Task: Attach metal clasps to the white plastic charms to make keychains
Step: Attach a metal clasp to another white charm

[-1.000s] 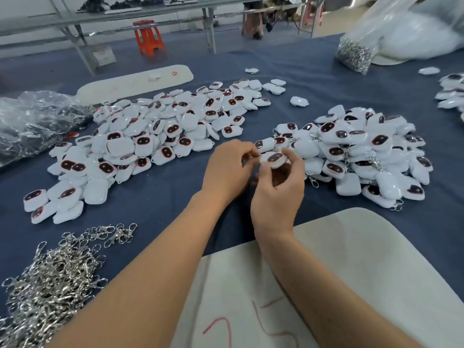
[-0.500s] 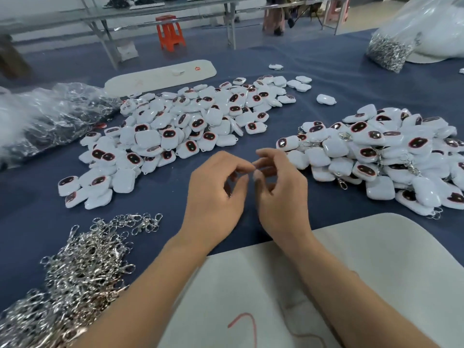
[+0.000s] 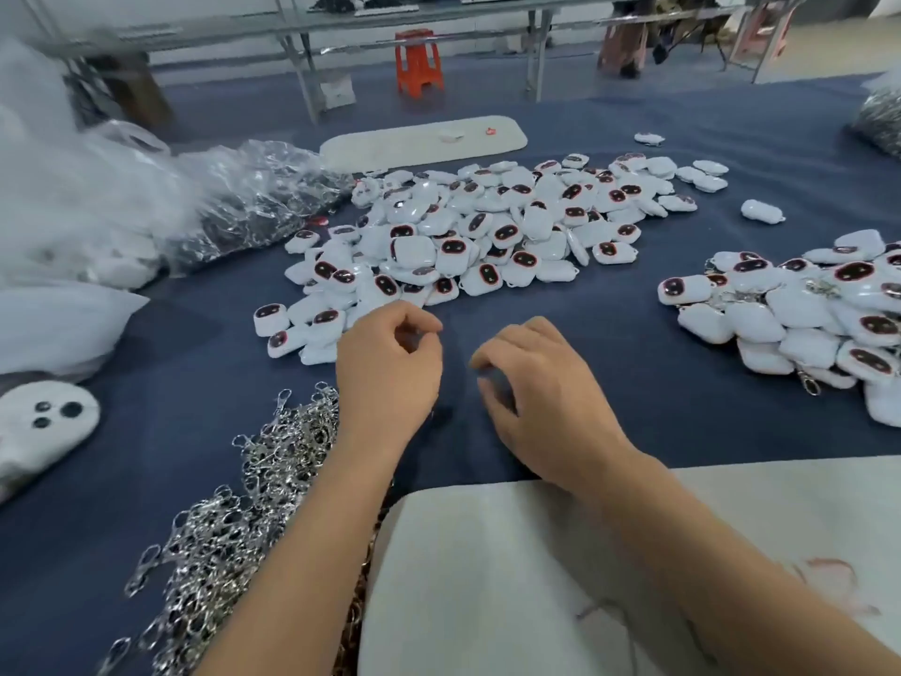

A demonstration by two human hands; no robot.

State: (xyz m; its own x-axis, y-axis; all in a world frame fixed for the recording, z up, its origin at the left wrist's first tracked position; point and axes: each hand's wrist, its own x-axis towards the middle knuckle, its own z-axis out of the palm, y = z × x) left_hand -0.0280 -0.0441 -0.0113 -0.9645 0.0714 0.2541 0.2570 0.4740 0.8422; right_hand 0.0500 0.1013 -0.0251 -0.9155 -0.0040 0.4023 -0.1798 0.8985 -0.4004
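Both hands hover over the blue cloth-covered table (image 3: 634, 383), near its front edge and a little apart from each other. The left hand (image 3: 390, 373) has its fingers loosely curled, thumb and forefinger tips close together; whether anything tiny sits between them I cannot tell. The right hand (image 3: 546, 392) is also loosely curled, palm down, with nothing visible in it.

The white plastic charms lie in 2 heaps. The larger heap (image 3: 487, 236) spreads across the middle of the table, beyond the hands. These are small rounded-square white shells, glossy, many showing a dark oval face panel with a red rim and others lying plain side up. The second heap (image 3: 804, 304) sits toward the right edge; a few silver clasps poke out of it, including one at its near side (image 3: 809, 385).

The loose metal clasps (image 3: 234, 519) form a tangled silver pile near the front-left of the table, just beside the left forearm.

A pale board (image 3: 536, 578) lies under the forearms at the front edge. Crumpled clear plastic bags (image 3: 234, 207) sit toward the left edge, and an orange stool (image 3: 419, 61) stands on the floor beyond the table.
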